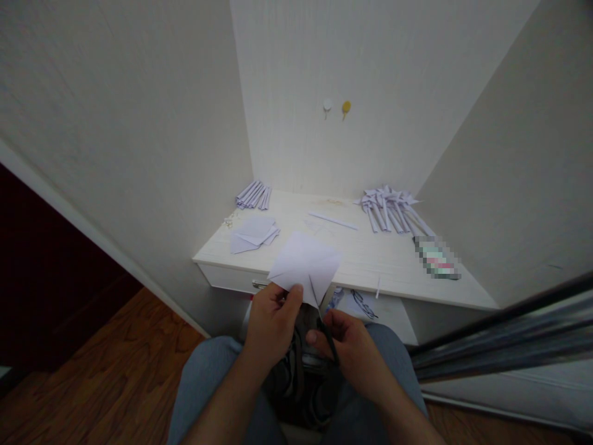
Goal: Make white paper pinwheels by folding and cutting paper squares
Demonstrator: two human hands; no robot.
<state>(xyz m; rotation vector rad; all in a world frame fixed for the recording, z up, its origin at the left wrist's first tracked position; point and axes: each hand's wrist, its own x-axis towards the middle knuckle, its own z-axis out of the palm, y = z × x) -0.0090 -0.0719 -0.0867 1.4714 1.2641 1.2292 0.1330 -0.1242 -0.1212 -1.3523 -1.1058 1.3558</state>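
Note:
Between thumb and fingers my left hand pinches a square sheet of white paper by its near edge. The sheet is held above the front edge of the white desk. My right hand is closed around the handles of dark scissors. Their blades reach up to the paper's near right part, where a slit runs inward from the corner. Another slit shows near the left corner. My fingertips under the paper are hidden.
Cut paper squares lie left on the desk, with rolled paper sticks behind. A single paper stick lies mid-desk. Paper pinwheels are heaped at the back right, near a phone. Glasses rest below the desktop.

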